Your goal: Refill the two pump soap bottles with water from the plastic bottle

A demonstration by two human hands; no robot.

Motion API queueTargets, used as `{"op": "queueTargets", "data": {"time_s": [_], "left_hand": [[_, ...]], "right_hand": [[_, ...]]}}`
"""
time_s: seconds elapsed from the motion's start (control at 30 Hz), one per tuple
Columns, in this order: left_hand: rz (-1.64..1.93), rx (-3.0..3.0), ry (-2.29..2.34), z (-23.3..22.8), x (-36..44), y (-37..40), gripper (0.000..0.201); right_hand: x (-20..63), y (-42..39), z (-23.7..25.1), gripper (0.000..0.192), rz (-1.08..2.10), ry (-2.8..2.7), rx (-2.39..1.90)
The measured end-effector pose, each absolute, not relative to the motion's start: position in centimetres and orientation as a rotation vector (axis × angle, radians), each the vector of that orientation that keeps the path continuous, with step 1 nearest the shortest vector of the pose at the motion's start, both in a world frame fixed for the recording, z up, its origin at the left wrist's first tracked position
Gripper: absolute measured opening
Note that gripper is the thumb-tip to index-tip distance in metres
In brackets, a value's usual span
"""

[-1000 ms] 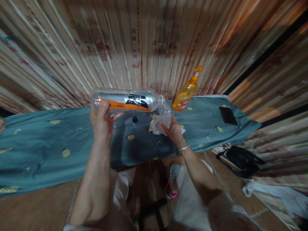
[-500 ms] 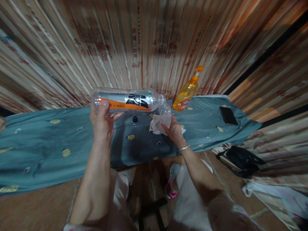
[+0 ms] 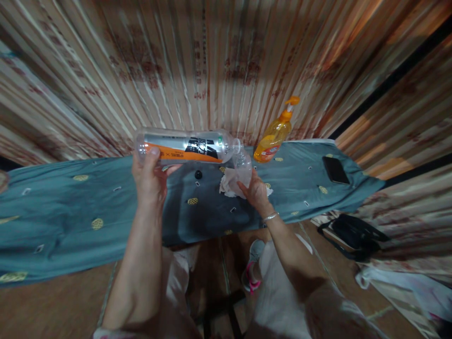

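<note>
My left hand (image 3: pixel 150 181) grips the base end of a large clear plastic bottle (image 3: pixel 187 146) with a silver, black and orange label, held level above the table with its open mouth pointing right. My right hand (image 3: pixel 256 190) holds a small clear plastic cup (image 3: pixel 243 167) right under the bottle's mouth. A crumpled white tissue (image 3: pixel 229 183) lies on the cloth just beside the cup. A small black bottle cap (image 3: pixel 198 174) rests on the cloth below the bottle.
A teal cloth (image 3: pixel 70 212) covers the table. An orange pump bottle (image 3: pixel 273 136) stands at the back against the striped curtain. A black phone (image 3: pixel 334 170) lies at the right end. A black bag (image 3: pixel 355 234) sits on the floor to the right.
</note>
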State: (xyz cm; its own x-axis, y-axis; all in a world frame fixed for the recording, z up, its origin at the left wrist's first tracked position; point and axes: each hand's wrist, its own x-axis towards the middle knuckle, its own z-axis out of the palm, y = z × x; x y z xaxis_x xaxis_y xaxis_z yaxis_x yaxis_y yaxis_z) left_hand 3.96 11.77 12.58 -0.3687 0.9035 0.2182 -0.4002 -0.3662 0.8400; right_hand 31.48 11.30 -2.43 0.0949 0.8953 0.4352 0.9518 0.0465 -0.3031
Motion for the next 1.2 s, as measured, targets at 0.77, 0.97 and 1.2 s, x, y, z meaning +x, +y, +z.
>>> {"op": "queueTargets", "data": {"time_s": [0.77,0.97,1.2], "left_hand": [[1.85,0.879,0.892,12.54,3.82,11.86,0.047],[1.842,0.901,0.909,12.44,3.67,11.87,0.047],[1.841,0.901,0.915,12.47,3.61,11.83,0.048]], "right_hand": [[31.43,11.27,-2.41,0.072,-0.138,-1.808,-1.848],[31.39,11.19,-2.3,0.076,-0.151,-1.822,-1.904],[31.47,11.29,-2.74,0.07,-0.148,-1.786,-1.825]]}}
